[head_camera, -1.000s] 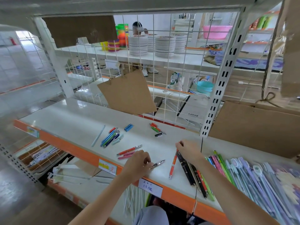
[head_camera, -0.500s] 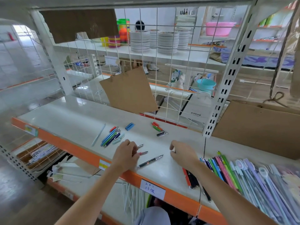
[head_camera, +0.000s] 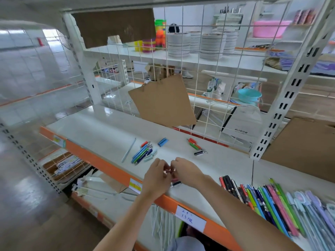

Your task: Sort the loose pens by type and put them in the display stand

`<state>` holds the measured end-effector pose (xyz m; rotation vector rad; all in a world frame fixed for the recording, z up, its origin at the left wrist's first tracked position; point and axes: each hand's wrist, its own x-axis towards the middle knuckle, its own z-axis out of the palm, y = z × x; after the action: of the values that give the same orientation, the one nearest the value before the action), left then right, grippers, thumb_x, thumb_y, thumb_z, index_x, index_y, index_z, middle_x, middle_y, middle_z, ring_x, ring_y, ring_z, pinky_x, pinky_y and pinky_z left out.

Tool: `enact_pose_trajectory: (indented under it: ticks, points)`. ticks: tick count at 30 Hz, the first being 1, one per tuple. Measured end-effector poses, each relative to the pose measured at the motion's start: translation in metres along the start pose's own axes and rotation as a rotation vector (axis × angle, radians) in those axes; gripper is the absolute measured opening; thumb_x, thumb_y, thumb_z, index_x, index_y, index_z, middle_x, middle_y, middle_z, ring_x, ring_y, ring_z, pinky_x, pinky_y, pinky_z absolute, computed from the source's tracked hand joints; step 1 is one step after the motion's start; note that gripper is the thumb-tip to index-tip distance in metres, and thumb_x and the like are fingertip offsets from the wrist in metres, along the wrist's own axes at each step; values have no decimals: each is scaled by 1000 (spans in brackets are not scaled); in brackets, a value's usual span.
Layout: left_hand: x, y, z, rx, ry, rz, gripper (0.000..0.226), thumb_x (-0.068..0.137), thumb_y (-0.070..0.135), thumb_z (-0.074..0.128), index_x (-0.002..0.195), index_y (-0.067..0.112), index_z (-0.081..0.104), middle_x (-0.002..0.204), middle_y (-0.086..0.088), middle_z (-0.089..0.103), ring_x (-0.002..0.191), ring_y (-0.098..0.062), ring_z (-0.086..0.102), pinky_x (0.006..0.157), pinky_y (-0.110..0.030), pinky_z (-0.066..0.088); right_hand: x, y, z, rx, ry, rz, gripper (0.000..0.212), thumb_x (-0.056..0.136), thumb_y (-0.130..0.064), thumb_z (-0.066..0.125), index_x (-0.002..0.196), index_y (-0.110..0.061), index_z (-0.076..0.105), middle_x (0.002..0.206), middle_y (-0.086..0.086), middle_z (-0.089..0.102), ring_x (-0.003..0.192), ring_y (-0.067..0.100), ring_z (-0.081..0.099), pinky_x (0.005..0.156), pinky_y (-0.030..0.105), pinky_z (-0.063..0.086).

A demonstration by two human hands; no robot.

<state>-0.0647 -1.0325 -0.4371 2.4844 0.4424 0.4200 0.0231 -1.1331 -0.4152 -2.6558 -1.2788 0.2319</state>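
Shelf (head_camera: 101,127), white top with orange front edge: work surface, loose pens scattered along it.

Left hand (head_camera: 155,178): over the front edge, fingers curled inward toward the other hand. Reddish pens (head_camera: 167,171) show in the gap between the two hands; the left appears to pinch them, though blur hides the exact hold.

Right hand (head_camera: 186,169): touching or nearly touching the left, fingers bent down onto the same reddish pens. Whether it grips them or only steadies them cannot be told.

Dark pen (head_camera: 175,183): lying on the shelf just beneath the hands, apart from the hold.

Blue-and-green pen cluster (head_camera: 143,153): on the shelf beyond the hands, lying roughly parallel. A pale slim pen (head_camera: 128,150) lies to its left. Blue caps (head_camera: 162,141) sit behind it.

Red-and-green pens (head_camera: 194,143): further right, near the wire grid, with a short black item (head_camera: 199,153) beside them.

Sorted rows (head_camera: 268,201): many coloured pens laid side by side on the shelf section to the right.

Step in hand, by judgement: gathering the reddish pens into one bundle. Most loose groups remain untouched, so the task looks mid-way at best.

Next move calls for squaring the bundle's ends, then carrying it to its matching row without knocking the dark pen off the edge.
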Motion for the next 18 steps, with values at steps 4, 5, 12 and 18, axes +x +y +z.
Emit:
enact_pose_trajectory:
  ticks: [4,5,12,18]
  points:
    - [-1,-3,3,94,-60,132,7,85,32,61,85,28,55,82,15,47,78,-4,47,66,-12,32,-20,21,-16,69,67,163,19,96,-25,49,102,-8,56,102,8,56,92,22,55,73,30,40]
    - [0,-4,3,100,-72,155,8,85,34,61,87,27,58,83,15,48,79,-3,47,67,-11,33,-30,26,-20,167,117,220,17,96,-25,50,99,-9,55,96,7,57,85,19,53,70,28,39]
    - [6,-3,7,175,-165,175,21,96,35,48,97,18,60,97,3,53,95,-15,49,85,-27,40,-112,39,-3,971,254,439,7,90,-11,58,95,-7,62,75,1,61,61,9,54,55,19,44]
    - [-18,35,7,9,-184,144,15,102,30,35,96,19,43,74,8,52,66,-12,52,61,-29,38,-135,32,-2,1277,439,491,13,92,-9,56,81,-4,57,66,4,54,51,11,43,48,19,36]
